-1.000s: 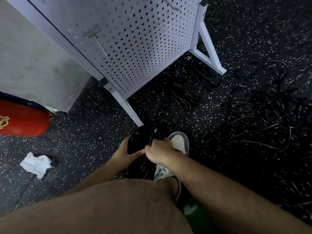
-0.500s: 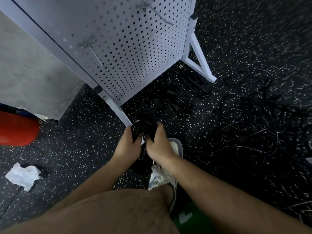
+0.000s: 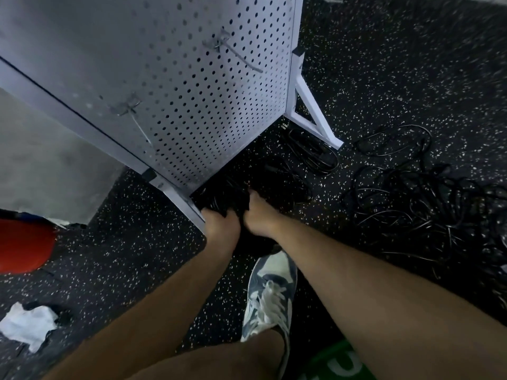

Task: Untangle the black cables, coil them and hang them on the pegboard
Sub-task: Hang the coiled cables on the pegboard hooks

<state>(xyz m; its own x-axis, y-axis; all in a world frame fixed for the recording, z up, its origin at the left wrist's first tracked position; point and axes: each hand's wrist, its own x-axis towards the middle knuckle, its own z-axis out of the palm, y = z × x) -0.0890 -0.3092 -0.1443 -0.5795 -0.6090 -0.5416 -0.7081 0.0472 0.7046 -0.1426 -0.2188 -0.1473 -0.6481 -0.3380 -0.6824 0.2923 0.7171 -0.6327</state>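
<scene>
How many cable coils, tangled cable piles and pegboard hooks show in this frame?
Held cable coil: 1
Floor cable coils: 2
Tangled cable pile: 1
Pegboard hooks: 2
Total: 6

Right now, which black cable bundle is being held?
The coil near the pegboard, gripped by left hand and right hand; the rest lie on the floor.

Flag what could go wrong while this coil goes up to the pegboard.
1. The coil, gripped by the left hand and right hand, could spring loose before reaching a hook.
2. It is right beside the pegboard foot and could snag there.
3. The tangled cables lie on the floor right of the shoe: a possible trip hazard.
</scene>
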